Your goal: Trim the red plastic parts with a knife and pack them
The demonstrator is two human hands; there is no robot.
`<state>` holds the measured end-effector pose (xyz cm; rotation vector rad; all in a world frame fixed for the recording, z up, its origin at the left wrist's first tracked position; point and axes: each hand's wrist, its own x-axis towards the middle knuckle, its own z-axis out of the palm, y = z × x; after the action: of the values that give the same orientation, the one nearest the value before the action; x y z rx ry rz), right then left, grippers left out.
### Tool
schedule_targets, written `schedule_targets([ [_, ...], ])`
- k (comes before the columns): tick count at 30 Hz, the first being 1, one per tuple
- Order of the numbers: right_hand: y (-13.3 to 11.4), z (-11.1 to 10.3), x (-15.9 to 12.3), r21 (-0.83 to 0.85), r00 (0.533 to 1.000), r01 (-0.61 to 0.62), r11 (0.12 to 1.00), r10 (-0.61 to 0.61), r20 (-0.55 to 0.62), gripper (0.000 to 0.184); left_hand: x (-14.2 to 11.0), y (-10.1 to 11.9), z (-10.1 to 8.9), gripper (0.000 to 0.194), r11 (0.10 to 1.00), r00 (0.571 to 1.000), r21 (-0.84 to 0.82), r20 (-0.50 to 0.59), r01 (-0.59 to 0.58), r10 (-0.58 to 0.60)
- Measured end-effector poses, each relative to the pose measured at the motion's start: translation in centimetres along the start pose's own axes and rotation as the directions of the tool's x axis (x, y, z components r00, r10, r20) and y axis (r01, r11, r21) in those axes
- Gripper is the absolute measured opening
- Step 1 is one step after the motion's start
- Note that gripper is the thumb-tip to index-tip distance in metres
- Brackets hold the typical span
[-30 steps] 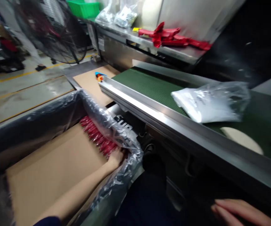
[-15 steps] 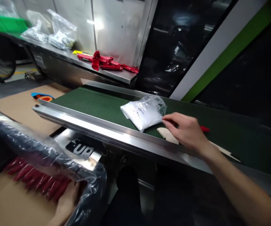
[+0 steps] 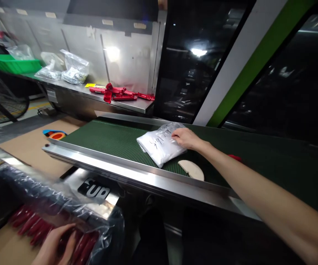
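Note:
My right hand (image 3: 186,138) pinches the near-right part of a clear plastic bag (image 3: 160,145) with white contents and black handwriting, which lies on a green ribbed conveyor belt (image 3: 106,138). Just in front of the bag is a flat cream-coloured, half-round piece (image 3: 192,170). Down at the lower left, my left hand (image 3: 58,241) is inside a plastic-lined box, over a row of dark red glossy parts (image 3: 33,224). Its thumb and forefinger are apart, and I see nothing held between them; the other fingers are partly hidden.
A metal rail (image 3: 114,165) edges the belt. Behind it, a steel shelf carries red plastic parts (image 3: 114,92), bags of small hardware (image 3: 74,71) and a green bin (image 3: 12,64). An orange-and-blue tape dispenser (image 3: 54,134) sits on cardboard. Another red piece (image 3: 234,157) lies beyond my right forearm.
My right hand has moved left and onto the bag, closing on it. My left hand has shifted left across the red parts. The view has tilted up slightly.

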<state>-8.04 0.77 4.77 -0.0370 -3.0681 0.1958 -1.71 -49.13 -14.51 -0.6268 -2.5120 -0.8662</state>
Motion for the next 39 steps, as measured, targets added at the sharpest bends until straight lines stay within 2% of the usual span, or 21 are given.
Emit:
schedule_targets([
  [2,-0.3,-0.4,0.6,-0.015,1.000,-0.010,1.000,0.010,-0.027,0.025,2.7,3.0,-0.9,0.024,0.995,0.995,-0.036,-0.016,-0.095,0.095],
  [5,-1.0,-0.3,1.2,-0.040,0.990,-0.050,0.998,0.044,-0.132,0.027,7.3,9.8,-1.3,0.033,0.964,0.970,-0.116,0.005,-0.241,0.243],
  [6,-1.2,-0.1,1.3,-0.045,0.984,-0.063,0.997,0.055,-0.170,0.028,8.9,12.3,-1.0,0.035,0.923,0.932,-0.125,-0.060,-0.363,0.358],
  [8,-1.4,0.4,1.2,-0.047,0.975,-0.071,0.996,0.059,-0.216,0.028,12.1,17.0,0.1,0.037,0.837,0.849,-0.150,-0.053,-0.527,0.525],
  [10,-1.3,0.7,0.6,-0.045,0.976,-0.043,0.998,0.032,-0.217,0.027,15.3,20.6,1.9,0.031,0.790,0.794,-0.156,0.054,-0.592,0.605],
  [13,-0.9,0.6,-1.0,-0.046,0.979,0.023,0.999,-0.032,-0.203,0.025,19.5,23.8,5.6,0.020,0.746,0.707,-0.163,0.241,-0.645,0.665],
  [16,-0.6,0.3,-3.0,-0.060,0.979,0.090,0.994,-0.100,-0.177,0.023,22.2,24.9,8.7,0.025,0.748,0.678,-0.135,0.342,-0.650,0.651],
  [18,-0.7,0.2,-4.0,-0.057,0.981,0.141,0.988,-0.147,-0.126,0.021,23.0,25.1,9.8,0.030,0.753,0.668,-0.111,0.389,-0.649,0.634],
  [23,-0.6,0.8,-4.0,-0.001,0.977,0.215,0.977,-0.215,0.015,0.022,22.7,25.1,10.0,0.031,0.762,0.660,-0.084,0.445,-0.642,0.605],
  [30,0.0,1.8,-0.7,0.004,0.981,0.174,0.985,-0.173,0.091,0.028,22.1,25.0,10.1,0.030,0.778,0.681,-0.089,0.430,-0.622,0.593],
  [35,0.1,1.8,2.5,-0.006,0.997,0.059,0.998,-0.059,0.044,0.031,21.9,24.8,10.1,0.027,0.779,0.690,-0.092,0.409,-0.620,0.598],
  [39,-0.3,1.0,2.3,-0.002,0.996,-0.011,1.000,0.011,-0.088,0.033,21.9,24.8,10.1,0.026,0.783,0.701,-0.098,0.389,-0.614,0.598],
])
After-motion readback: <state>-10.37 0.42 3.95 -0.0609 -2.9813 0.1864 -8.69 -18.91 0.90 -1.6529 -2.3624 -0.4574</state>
